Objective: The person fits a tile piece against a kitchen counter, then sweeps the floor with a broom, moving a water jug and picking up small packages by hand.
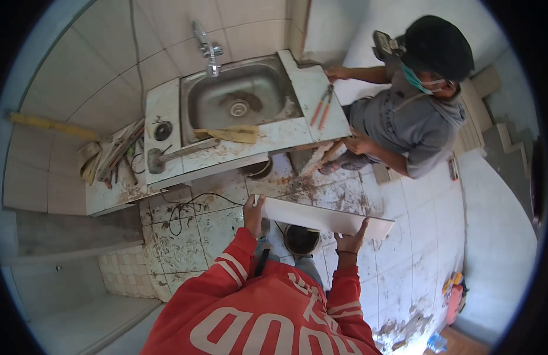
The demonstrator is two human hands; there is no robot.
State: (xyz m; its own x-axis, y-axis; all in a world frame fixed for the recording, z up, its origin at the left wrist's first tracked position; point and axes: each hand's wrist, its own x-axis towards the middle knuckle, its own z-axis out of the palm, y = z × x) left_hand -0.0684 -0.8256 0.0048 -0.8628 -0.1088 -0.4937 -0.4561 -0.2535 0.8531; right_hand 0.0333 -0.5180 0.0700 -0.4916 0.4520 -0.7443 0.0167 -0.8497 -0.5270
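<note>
A long, narrow white tile piece (321, 216) is held out in front of me above the floor. My left hand (253, 213) grips its left end, and my right hand (351, 238) is closed around the lower edge near its right end. Below the tile a dark bucket (302, 241) stands on the floor, partly hidden by it. Beyond the tile is the counter (238, 155), with a steel sink (197, 109) set into it.
At the right a co-worker (398, 118) crouches by the counter's end. Pincers with orange handles (323, 111), a hammer (157, 161) and a yellow strip (238, 135) lie on the counter. A dark cable (188, 206) loops across the dirty tiled floor (221, 231).
</note>
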